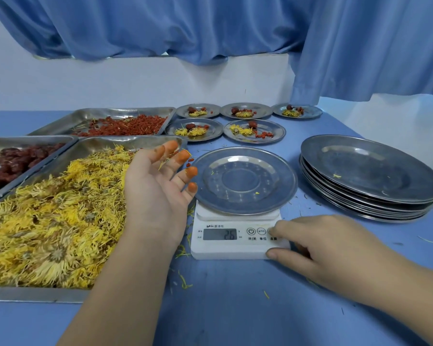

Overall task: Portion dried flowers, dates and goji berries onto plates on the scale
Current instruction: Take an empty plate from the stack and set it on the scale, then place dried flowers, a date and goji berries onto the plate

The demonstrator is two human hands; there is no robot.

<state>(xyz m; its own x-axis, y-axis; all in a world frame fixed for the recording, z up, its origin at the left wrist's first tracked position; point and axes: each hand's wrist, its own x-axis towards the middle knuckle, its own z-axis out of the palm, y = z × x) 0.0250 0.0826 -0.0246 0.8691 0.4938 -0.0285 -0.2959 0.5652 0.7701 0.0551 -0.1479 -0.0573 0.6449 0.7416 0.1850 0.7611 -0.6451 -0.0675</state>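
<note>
Steel plate (281, 171): on the scale (235, 250), just right of my left fingertips; a few stray petals.
Left hand (155, 181): palm up, fingers loosely spread, tips stained orange, holding nothing.
Right hand (335, 248): forefinger on a scale button, thumb at its front edge; nothing gripped.
Dried flowers (55, 221): tray beneath my left hand.
Dates (15, 161): far left of that hand.
Goji berries (125, 128): beyond it.
Filled plates (275, 129): five, beyond both hands.

Scale (235, 248) display (219, 234) reads 26; buttons (251, 231) 开/关, 单位.

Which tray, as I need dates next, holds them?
The leftmost tray, holding dark red dates; the near tray holds yellow flowers, the far tray goji berries.
</note>
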